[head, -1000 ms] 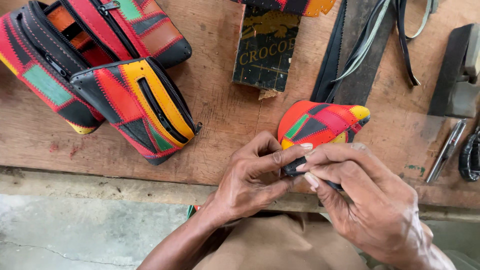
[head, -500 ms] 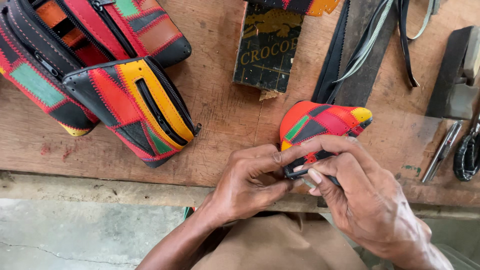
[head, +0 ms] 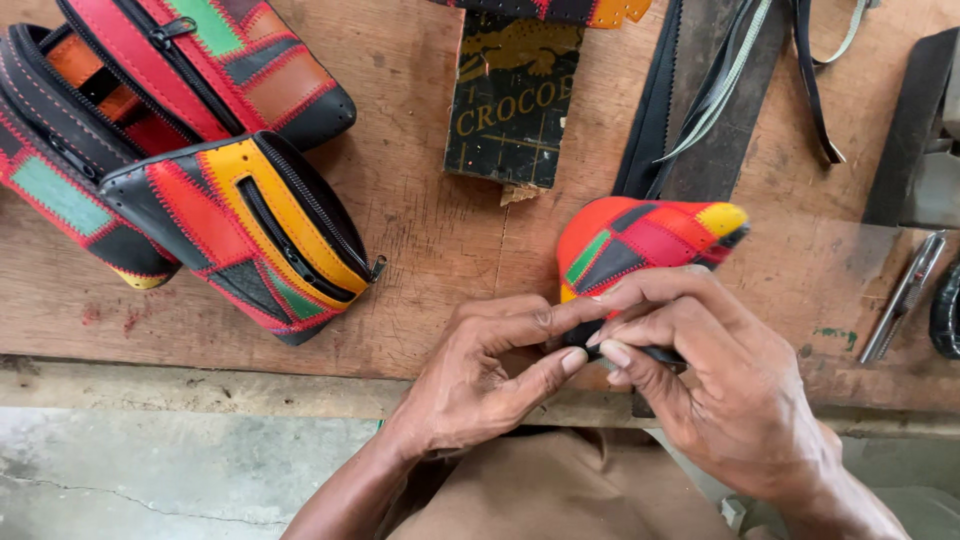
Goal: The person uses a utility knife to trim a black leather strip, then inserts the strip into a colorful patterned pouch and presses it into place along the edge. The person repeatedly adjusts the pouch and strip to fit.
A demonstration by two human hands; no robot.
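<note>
- Since the earlier picture both hands have slid a little right along the bench edge, and the patchwork pouch (head: 640, 245) now lies flatter, with more of its red and yellow panels showing.
- The pouch, stitched leather in red, green, black and yellow, rests on the worn wooden bench (head: 420, 250) at its near edge.
- The left hand (head: 480, 380) pinches its lower black edge between thumb and forefinger.
- The right hand (head: 720, 390) closes its fingers round the same edge, just beside.
- Three finished zipped pouches (head: 250, 230) lie to the left.
- A dark printed card (head: 510, 100) lies behind, with black zipper tape (head: 690, 110) beside it.
- A slim metal tool (head: 900, 295) lies at the right.
</note>
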